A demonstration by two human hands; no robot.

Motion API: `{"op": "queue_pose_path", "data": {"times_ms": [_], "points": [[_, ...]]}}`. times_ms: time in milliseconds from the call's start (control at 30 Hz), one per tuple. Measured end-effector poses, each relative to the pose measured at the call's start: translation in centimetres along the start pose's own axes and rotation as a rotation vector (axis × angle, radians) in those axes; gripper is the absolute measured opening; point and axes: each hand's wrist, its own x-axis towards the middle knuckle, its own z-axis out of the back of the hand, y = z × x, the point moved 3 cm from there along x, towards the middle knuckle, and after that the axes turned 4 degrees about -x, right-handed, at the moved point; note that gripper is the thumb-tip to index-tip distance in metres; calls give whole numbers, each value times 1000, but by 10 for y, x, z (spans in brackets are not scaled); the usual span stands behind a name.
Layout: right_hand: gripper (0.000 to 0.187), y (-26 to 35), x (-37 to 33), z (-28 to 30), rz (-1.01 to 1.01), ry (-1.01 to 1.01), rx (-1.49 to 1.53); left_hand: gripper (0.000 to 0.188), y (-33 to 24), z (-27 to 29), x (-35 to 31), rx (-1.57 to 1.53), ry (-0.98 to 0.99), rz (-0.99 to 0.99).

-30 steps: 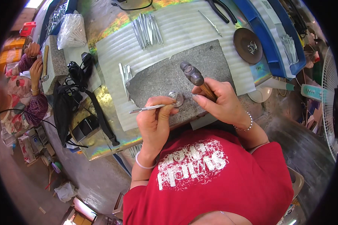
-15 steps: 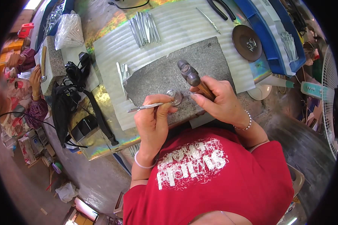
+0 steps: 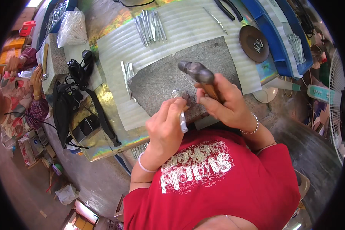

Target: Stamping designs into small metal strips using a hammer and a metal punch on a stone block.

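Left hand [image 3: 165, 123] near centre, knuckles up, fingers pinched; left forearm [image 3: 143, 175] reaches in from near left. Right hand [image 3: 234, 105] farther right, fingers curled in firm grip; right forearm [image 3: 263, 136] angles from near right. Hands apart.

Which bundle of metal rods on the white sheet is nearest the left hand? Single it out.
The smaller bundle, at the left edge of the grey slab; the fuller bundle lies farther off.
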Motion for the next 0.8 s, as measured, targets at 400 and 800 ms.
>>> {"op": "queue_pose_path", "data": {"times_ms": [400, 800], "points": [[24, 79, 15, -18, 508, 260, -360, 32, -7, 13, 10, -24, 154, -243], [48, 120, -18, 17, 342, 299, -579, 16, 19, 2, 1, -84, -7, -144]]}}
